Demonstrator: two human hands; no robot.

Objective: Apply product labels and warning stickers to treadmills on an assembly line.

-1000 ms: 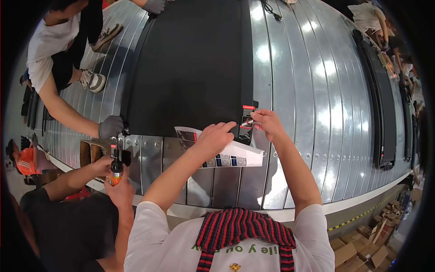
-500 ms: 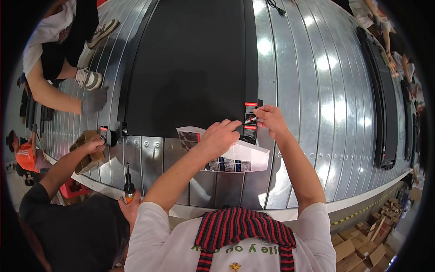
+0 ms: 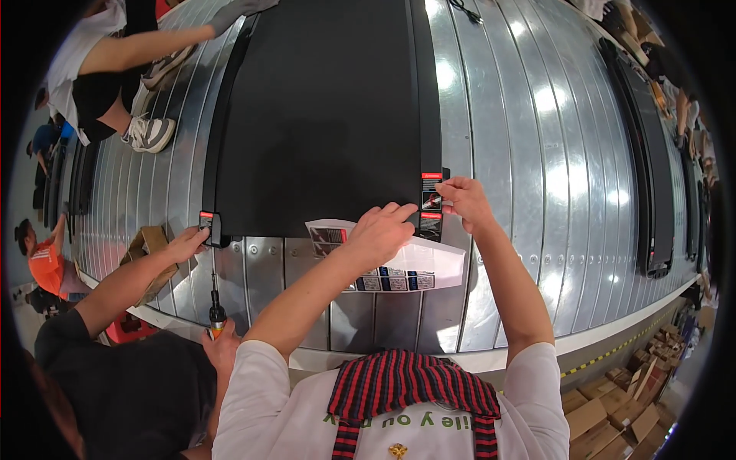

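So the person in the white shirt was leaning over the metal roller line (image 3: 529,153), working at the near right corner of a big black board (image 3: 322,115) that lay flat on it. The right hand (image 3: 462,202) had its fingers pinched narrow on a small red, black and white sticker (image 3: 431,192), right at the board's side edge, I'd guess to line it up square with the one already stuck just below. The left hand (image 3: 381,232) lay mostly flat, fingers loosely spread, on a white sticker sheet (image 3: 418,264) resting just in front of the board, probably pinning it so it wouldn't slide off the rollers. So the sticker sat between the two hands, touching the right fingertips and just beside the left. At the board's other near corner, a co-worker's hand (image 3: 186,244) was touching a similar sticker (image 3: 205,221), with a screwdriver (image 3: 216,310) in their other hand.
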